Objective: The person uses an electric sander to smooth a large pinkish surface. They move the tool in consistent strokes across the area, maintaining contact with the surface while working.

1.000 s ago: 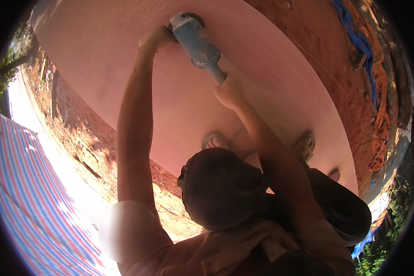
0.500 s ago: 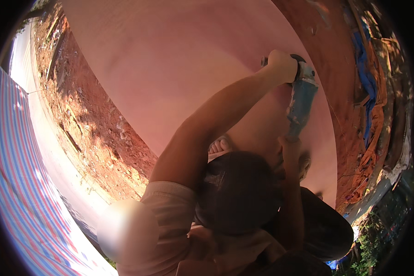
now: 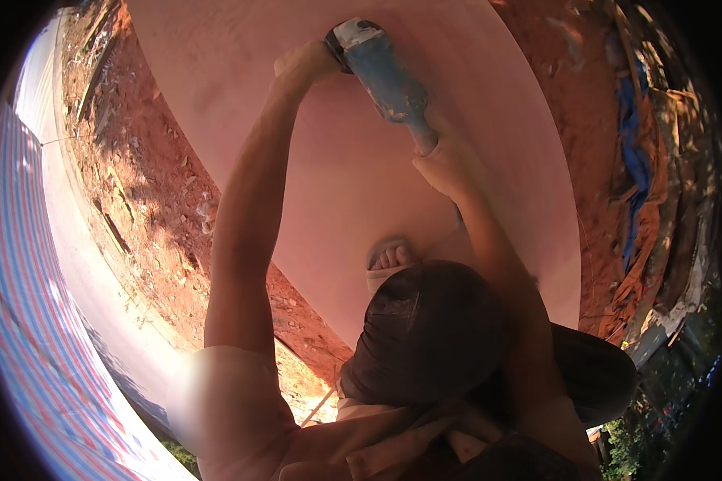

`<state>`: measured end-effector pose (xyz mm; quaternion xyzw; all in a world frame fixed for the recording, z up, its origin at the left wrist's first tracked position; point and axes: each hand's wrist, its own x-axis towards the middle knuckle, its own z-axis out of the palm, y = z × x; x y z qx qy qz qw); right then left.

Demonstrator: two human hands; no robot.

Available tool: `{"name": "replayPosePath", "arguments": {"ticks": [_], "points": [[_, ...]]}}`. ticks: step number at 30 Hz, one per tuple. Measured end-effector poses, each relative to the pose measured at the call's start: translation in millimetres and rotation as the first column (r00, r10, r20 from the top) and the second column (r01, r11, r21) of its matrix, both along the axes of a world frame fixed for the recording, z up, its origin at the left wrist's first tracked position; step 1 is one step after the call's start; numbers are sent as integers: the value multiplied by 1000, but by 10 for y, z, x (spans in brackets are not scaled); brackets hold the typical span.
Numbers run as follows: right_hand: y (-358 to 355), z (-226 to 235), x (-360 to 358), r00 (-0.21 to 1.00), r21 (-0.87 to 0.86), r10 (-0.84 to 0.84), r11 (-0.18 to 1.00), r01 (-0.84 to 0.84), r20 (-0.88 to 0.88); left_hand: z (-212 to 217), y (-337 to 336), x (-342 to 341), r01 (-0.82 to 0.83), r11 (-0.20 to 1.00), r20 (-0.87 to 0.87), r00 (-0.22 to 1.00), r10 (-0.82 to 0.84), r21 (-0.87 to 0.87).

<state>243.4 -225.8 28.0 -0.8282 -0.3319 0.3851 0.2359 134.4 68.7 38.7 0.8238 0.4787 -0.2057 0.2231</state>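
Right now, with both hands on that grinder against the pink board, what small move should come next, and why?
Probably a slow sweep of the grinder sideways across the pink board. The left hand grips its head at the board's far part, the right hand holds the handle end, and bare board lies on either side, so sliding seems likelier than lifting off.

- My one view sits on the person's head, facing steeply down (fisheye, edges bowed).
- It looks close along both outstretched arms onto the pink board (image 3: pixel 489 104) below.
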Motion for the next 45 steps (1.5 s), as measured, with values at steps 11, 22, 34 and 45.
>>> {"name": "replayPosePath", "arguments": {"ticks": [11,22,34,45], "points": [[171,-7,-351,984,-74,-19,997,6,-175,-17,123,-425,-105,994,-86,991,103,-17],[-340,59,485,974,-133,-191,976,174,-124,54,-335,1094,110,994,-92,990,-110,-5],[-997,-508,987,908,-78,-419,906,416,-19,-81,-836,2357,321,944,-52,947,-317,76],[-1531,-286,1427,749,-213,-631,775,595,-203,-49,-1308,3001,547,837,25,837,-547,18]]}}
